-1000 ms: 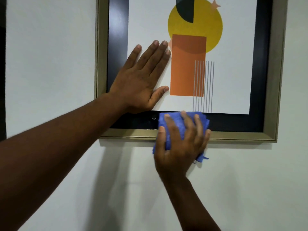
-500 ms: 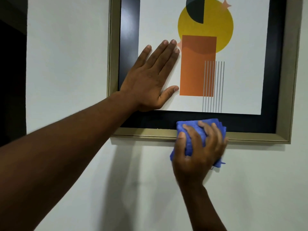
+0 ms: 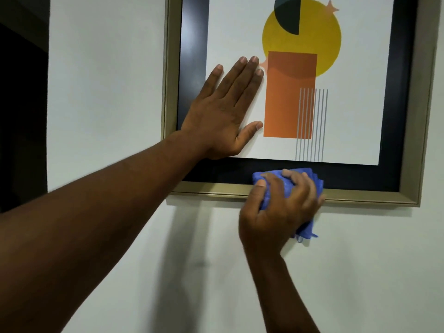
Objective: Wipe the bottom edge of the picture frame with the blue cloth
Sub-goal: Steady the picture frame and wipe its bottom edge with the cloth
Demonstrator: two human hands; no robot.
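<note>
Wall (image 3: pixel 108 92): plain white, fills the view; a dark opening at 9 o'clock.

Picture frame (image 3: pixel 422 116): gold-toned moulding with a black inner border around a print of a yellow disc, an orange rectangle and thin grey lines. It hangs on the wall and occupies the 12 to 3 o'clock part of the view. Its bottom edge (image 3: pixel 372 197), the part to be wiped, runs horizontally from about 9 o'clock to 3 o'clock of the frame, tilting slightly down to the right in this view.

Left hand (image 3: pixel 223 114): laid flat and open on the glass at the frame's 8 o'clock, fingers spread toward 1 o'clock, grasping nothing. It appears to steady the frame.

Right hand (image 3: pixel 281 210): clenched around the blue cloth (image 3: pixel 295 179), pressing it onto the bottom edge near its middle. Thumb at the cloth's 9 o'clock, fingers curled over the top.

Blue cloth: bunched, folded over the lower moulding; upper part lies on the black border, a loose corner hangs below at 5 o'clock of the hand.

Governing relation: the edge's long axis is horizontal, so a wipe would travel sideways. Unwiped-looking length lies on both sides of the cloth, toward 3 and 9 o'clock. The right hand is already on the edge; the left is above it, just apart.
</note>
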